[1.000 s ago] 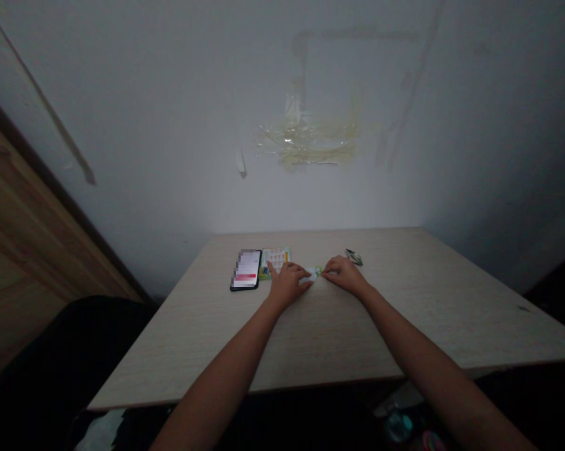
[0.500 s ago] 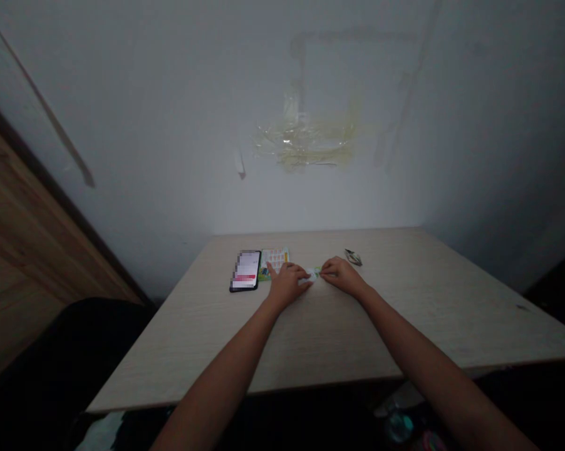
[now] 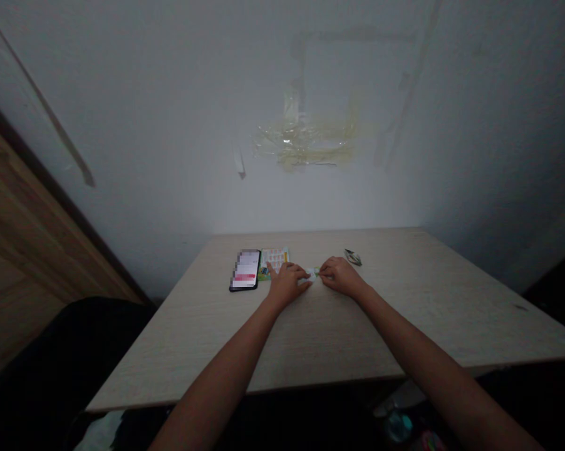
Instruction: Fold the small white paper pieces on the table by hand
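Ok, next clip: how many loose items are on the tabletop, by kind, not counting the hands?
Smartphone: 1
Green and orange printed card: 1
Small white-and-green packet, between the left hand and right hand: 1
Small dark item, too small to identify: 1
Total: 4

From here I get a dim, grainy view: faint light pools on the wall (image 3: 320, 200) above the table (image 3: 418, 313), corners sink into shadow, the wide lens bends the edges, and the small paper piece (image 3: 312, 274) between the left hand (image 3: 287, 285) and right hand (image 3: 342, 277) looks soft.
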